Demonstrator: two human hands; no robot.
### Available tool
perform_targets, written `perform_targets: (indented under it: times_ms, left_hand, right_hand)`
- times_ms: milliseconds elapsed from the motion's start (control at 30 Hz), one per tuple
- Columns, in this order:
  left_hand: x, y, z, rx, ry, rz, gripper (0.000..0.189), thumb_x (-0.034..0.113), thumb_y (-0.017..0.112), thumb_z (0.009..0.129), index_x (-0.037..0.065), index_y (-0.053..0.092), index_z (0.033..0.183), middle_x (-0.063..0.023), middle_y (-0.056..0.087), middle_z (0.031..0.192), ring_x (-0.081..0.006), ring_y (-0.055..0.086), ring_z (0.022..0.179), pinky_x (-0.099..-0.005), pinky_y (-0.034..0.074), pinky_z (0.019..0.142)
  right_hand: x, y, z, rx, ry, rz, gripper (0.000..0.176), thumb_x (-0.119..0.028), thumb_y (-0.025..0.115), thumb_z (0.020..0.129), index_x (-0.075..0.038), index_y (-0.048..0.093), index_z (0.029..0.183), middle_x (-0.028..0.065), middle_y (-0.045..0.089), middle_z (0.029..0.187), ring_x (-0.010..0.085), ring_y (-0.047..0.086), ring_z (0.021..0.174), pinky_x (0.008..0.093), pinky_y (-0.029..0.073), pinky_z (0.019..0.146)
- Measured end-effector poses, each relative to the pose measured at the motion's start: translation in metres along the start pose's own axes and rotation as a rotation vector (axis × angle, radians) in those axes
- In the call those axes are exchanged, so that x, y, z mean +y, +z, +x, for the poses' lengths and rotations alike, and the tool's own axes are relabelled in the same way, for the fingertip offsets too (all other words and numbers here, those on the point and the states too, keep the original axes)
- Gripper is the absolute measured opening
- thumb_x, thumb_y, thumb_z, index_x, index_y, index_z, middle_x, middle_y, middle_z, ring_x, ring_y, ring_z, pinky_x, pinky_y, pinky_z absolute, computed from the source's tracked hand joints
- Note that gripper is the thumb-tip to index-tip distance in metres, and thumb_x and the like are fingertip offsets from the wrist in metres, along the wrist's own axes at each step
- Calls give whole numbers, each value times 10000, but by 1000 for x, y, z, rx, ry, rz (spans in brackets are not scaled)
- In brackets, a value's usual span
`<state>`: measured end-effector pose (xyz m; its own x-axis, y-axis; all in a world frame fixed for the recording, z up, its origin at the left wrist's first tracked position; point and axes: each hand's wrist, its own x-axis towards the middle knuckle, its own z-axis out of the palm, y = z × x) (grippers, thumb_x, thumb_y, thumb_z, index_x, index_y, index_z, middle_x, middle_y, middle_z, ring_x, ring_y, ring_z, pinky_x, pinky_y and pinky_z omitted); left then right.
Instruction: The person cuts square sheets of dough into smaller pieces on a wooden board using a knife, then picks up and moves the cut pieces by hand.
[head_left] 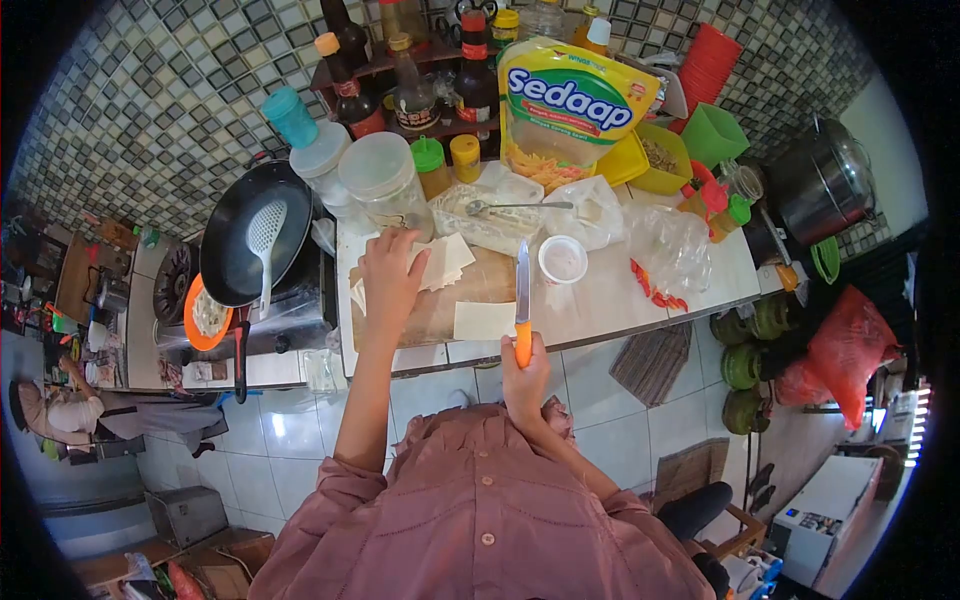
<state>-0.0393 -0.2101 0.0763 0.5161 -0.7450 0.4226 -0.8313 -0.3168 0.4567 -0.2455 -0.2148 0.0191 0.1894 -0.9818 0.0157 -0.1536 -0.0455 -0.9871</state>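
My right hand (524, 375) grips the orange handle of a knife (522, 300), whose blade points away from me over the wooden cutting board (470, 290). My left hand (390, 275) rests flat on a stack of pale square wrapper sheets (445, 262) on the board's left part. A single cut square sheet (484, 321) lies at the board's near edge, just left of the knife. A small round white cup (563, 259) stands right of the blade.
A black wok with a white slotted ladle (262, 238) sits on the stove at left. Behind the board are a tray with a spoon (490, 215), jars, sauce bottles, a Sedaap pouch (575, 105) and plastic bags. Another person (60, 410) sits far left.
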Motion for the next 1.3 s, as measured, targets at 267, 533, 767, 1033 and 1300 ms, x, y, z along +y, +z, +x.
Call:
perform_targets:
  times_ms: [267,533,767,1033,1300]
  left_hand:
    - [28,-3,-65,-164,119,-257,316,151,636,785,47,586,1079,-130,582,1120,-321,556,984,-415,424,838]
    - [24,0,-103,-200,114,-91,403,83,595,817,3,521,1205,-145,511,1261,-296,445,1215,-420,366,990]
    - [20,-9,-118,-87,-85,-228,349,27,502,873,6,523,1221,-176,518,1260,-325,459,1212,-381,390,987]
    - [20,1,-115,-55,-87,-223,360,36,495,878,3,507,1236,-194,516,1252,-331,473,1194,-393,395,976]
    - [33,30,-100,-94,59,-113,401,71,508,874,-25,457,1261,-187,460,1315,-315,442,1220,-456,330,1027]
  right_hand:
    - [-6,15,15,48,-45,-83,178,-177,607,864,-18,527,871,77,499,607,132,450,536,293,400,521]
    - [-3,-19,-16,-202,-108,-488,217,-245,494,917,-29,483,917,169,554,551,358,558,490,439,422,462]
    - [-6,-21,-25,-305,-114,-690,238,-269,461,920,-34,459,959,204,566,560,395,567,498,490,434,445]
    - [-5,-13,-28,-343,-114,-718,223,-252,459,923,-33,444,963,195,549,530,393,559,475,491,425,429]
    - [-1,-10,-28,-351,-146,-783,239,-273,444,927,-38,425,960,162,558,498,357,577,450,469,449,411]
